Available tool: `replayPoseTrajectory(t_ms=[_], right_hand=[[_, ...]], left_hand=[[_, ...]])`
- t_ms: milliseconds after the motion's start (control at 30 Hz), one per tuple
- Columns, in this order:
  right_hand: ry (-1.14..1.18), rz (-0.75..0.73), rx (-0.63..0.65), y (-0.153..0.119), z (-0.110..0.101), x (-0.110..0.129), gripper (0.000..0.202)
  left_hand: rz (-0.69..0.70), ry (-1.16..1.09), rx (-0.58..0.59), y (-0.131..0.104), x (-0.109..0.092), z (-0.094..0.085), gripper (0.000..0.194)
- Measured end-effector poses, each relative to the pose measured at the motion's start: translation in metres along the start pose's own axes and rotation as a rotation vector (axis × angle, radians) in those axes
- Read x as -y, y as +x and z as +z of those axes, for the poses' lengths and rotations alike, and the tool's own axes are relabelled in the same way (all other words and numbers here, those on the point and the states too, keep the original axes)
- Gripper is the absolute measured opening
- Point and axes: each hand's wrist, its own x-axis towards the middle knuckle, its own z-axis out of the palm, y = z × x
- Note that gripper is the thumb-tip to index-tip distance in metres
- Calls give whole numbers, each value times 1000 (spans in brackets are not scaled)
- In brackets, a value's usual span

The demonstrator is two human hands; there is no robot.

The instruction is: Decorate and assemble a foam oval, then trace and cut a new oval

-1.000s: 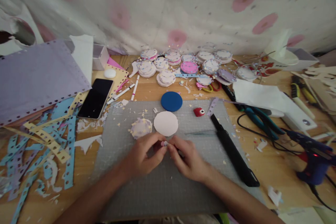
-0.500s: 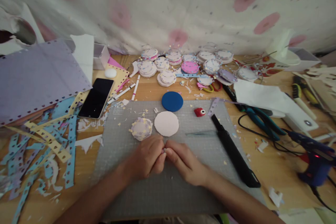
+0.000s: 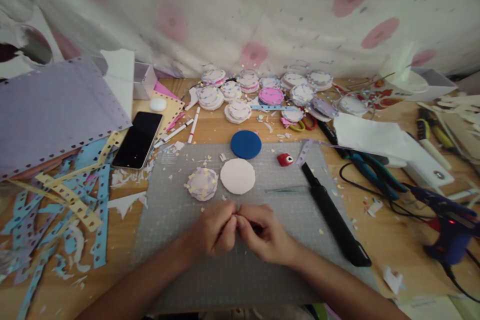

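My left hand [image 3: 217, 228] and my right hand [image 3: 264, 234] meet fingertip to fingertip over the grey cutting mat [image 3: 240, 280]. Both are closed in a pinch; whatever lies between the fingertips is too small to make out. Just beyond them lies a plain pale paper disc [image 3: 237, 176]. To its left is a round piece with lilac and yellow bits [image 3: 202, 184]. A blue oval disc [image 3: 246, 144] sits behind the pale one. On the right of the mat are a small red punch [image 3: 285, 159], tweezers [image 3: 287, 190] and a black cutter [image 3: 337, 225].
Decorated discs [image 3: 271, 96] crowd the table's back. At left are a phone [image 3: 138, 140], punched paper strips [image 3: 101, 215] and a lilac sheet [image 3: 60, 110]. Teal pliers [image 3: 375, 172], a glue gun [image 3: 450, 225] with a red light, and its black cable occupy the right.
Both hands have shifted slightly toward me, away from the pale disc, and my right fingers have bent a little more. The objects on the table look unmoved.
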Motion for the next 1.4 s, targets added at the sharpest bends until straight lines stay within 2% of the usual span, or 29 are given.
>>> replayPoseTrajectory(t_ms=[133, 233, 367, 433, 600, 733, 900, 1033, 1167, 1267, 1400], right_hand=[[-93, -114, -4, -3, -1, -5, 29], [-165, -170, -1, -3, -8, -6, 26], [-327, -249, 139, 2, -24, 7, 22], [-442, -291, 226, 4, -32, 18, 24], [-495, -295, 332, 3, -44, 45, 25], [-474, -274, 387, 1, -47, 59, 20], [-365, -274, 454, -3, -46, 71, 14], [-239, -296, 414, -7, -41, 72, 14], [-172, -327, 275, -12, -32, 71, 16], [-150, -332, 176, -17, -25, 69, 16], [-130, -242, 136, -22, -19, 68, 19]], left_hand=[[-52, -124, 81, 0, 2, -2, 18], [-104, -175, 138, 5, 0, -10, 23], [-254, -410, 287, 12, -8, -27, 36], [-298, -501, 324, 14, -15, -34, 44], [-380, -590, 321, 12, -31, -42, 48], [-344, -502, 312, 7, -42, -43, 42], [-304, -487, 306, -3, -53, -38, 45], [-346, -595, 185, -14, -62, -26, 46], [-405, -731, 50, -23, -65, -10, 47], [-409, -784, 13, -28, -62, 0, 50], [-414, -799, 11, -31, -59, 5, 49]])
